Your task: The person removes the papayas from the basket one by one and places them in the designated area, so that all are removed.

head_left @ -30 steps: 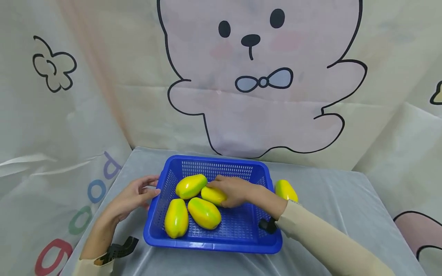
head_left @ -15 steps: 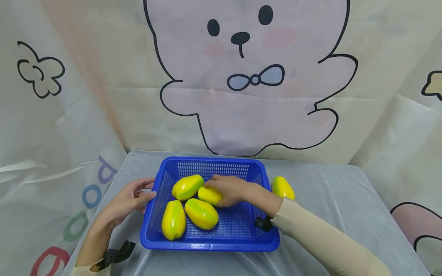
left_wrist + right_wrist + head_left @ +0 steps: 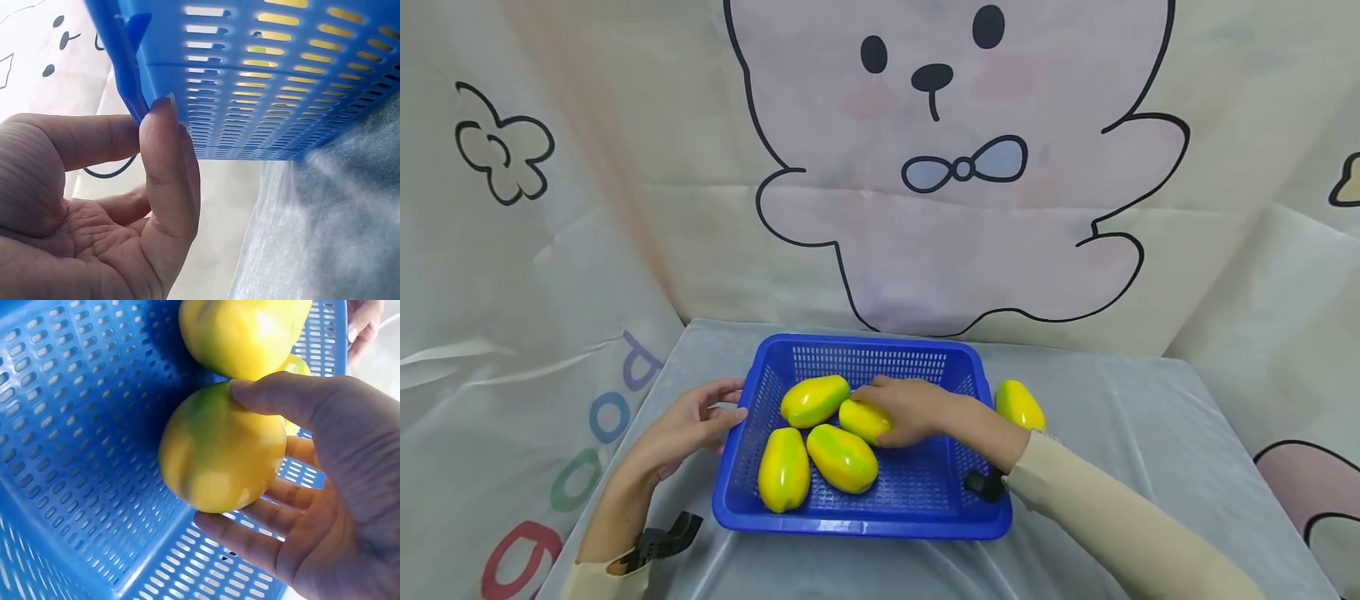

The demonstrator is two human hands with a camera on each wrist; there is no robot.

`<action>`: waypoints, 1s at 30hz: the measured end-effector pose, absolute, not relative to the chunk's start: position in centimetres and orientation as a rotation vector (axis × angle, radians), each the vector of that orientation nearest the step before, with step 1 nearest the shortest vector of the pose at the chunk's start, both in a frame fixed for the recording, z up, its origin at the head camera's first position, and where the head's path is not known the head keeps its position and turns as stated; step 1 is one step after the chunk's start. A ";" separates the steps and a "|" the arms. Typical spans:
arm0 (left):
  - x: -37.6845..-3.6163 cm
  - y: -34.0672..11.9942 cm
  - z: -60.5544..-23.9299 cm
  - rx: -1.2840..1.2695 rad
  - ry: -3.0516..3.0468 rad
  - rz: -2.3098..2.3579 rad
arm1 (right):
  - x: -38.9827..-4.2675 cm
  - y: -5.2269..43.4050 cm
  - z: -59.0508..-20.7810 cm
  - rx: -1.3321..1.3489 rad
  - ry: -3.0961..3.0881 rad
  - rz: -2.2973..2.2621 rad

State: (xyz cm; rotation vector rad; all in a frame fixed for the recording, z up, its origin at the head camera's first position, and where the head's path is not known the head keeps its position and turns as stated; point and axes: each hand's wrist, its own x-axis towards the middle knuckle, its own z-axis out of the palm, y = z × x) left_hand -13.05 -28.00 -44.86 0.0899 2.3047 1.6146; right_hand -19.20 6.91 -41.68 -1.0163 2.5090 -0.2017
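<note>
A blue slotted basket [image 3: 865, 527] stands on the grey cloth. My right hand [image 3: 912, 410] reaches into it and grips a yellow-green fruit [image 3: 861, 419] low over the basket floor. In the right wrist view, the thumb and fingers [image 3: 250, 540] wrap that fruit [image 3: 219, 450]. Three more such fruits lie in the basket: one at the back left [image 3: 814, 400], one at the front left [image 3: 784, 469], one in the middle [image 3: 842, 458]. My left hand [image 3: 700, 417] rests against the basket's left rim, its straight thumb [image 3: 165, 162] touching the wall [image 3: 281, 81].
Another yellow-green fruit [image 3: 1018, 404] lies on the cloth just outside the basket's right wall. A printed cartoon backdrop [image 3: 955, 167] hangs behind the table, and curtains close in on both sides. Black wrist mounts show at both sleeves.
The right hand keeps its grip on the fruit in the basket and has barely shifted. The left hand stays at the rim. The head view moved slightly.
</note>
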 end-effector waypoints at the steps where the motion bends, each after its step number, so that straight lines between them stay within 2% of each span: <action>1: -13.2 -27.9 -44.9 0.088 2.306 1.613 | -19.2 7.2 -41.6 -1.020 2.512 -0.211; 30: -13.3 -27.9 -45.0 0.102 2.287 1.622 | -17.0 10.3 -39.5 -1.010 2.527 -0.477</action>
